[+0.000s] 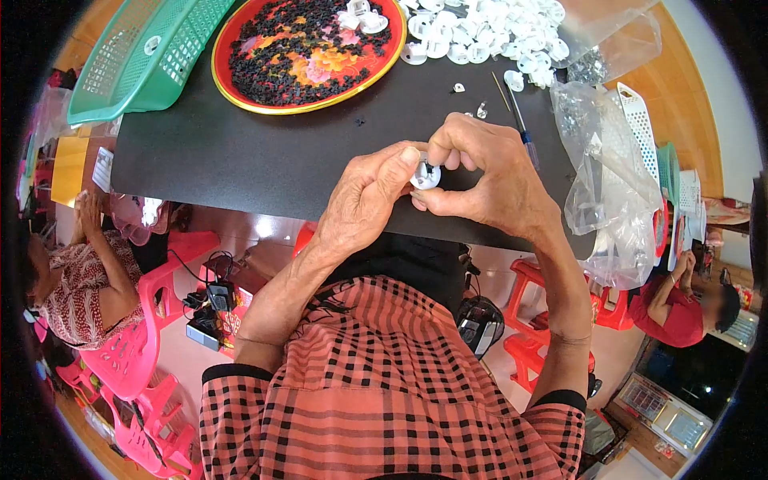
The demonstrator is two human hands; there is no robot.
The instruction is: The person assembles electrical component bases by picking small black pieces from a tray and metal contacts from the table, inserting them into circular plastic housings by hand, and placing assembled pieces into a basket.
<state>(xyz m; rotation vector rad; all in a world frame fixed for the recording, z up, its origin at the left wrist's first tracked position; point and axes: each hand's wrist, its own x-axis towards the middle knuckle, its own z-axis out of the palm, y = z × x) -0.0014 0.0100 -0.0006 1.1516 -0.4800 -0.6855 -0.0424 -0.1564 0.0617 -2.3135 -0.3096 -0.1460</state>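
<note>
Over the near part of a smooth dark table [240, 164], the left hand [364, 192] and right hand [490, 178] pinch a round, glossy white piece [426, 176] between thumbs and fingers. Farther left, tiny black bits [272, 60] speckle a round, flower-patterned tray [301, 107]; farther right, white parts [488, 32] lie heaped near a crinkled clear bag [608, 184].

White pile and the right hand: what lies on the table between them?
In the head view, two small pale pieces lie between the white pile and the right hand; a thin stick and a blue-handled tool lie alongside.
</note>
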